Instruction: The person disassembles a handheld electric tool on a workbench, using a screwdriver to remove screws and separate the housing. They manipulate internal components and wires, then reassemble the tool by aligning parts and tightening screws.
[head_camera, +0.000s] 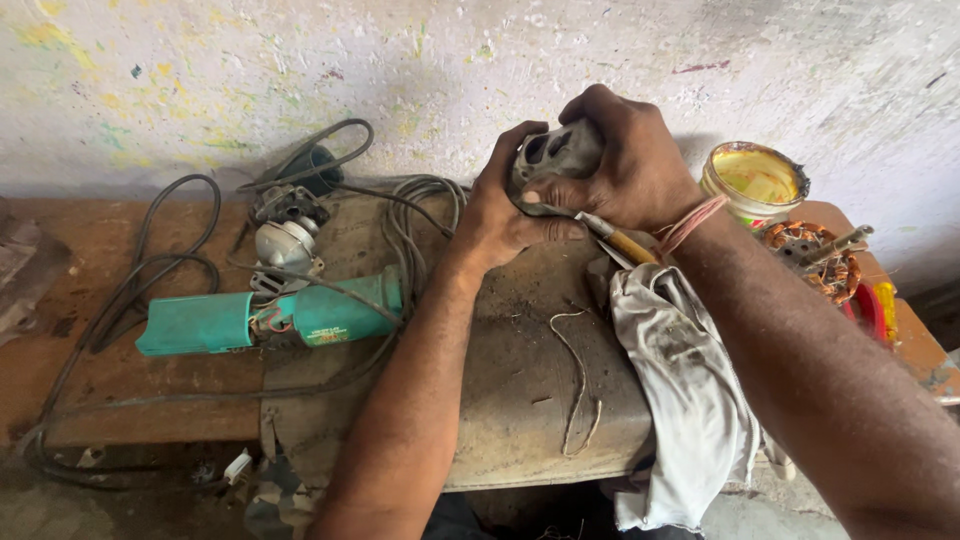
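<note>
At the back edge of the bench (120, 370), near the middle, both hands are wrapped round a grey metal housing (552, 152). Left hand (497, 215) has its fingers clamped on the lower side, right hand (622, 165) grips over the top, with what looks like a yellow-handled tool (625, 243) poking out under the palm. I'd say keep the left hand steady and let the right do the turning, so nothing slips. Can't see the tool's tip or the housing's far side. The can (757, 182) and coil (812, 258) at the right end are partly hidden.
</note>
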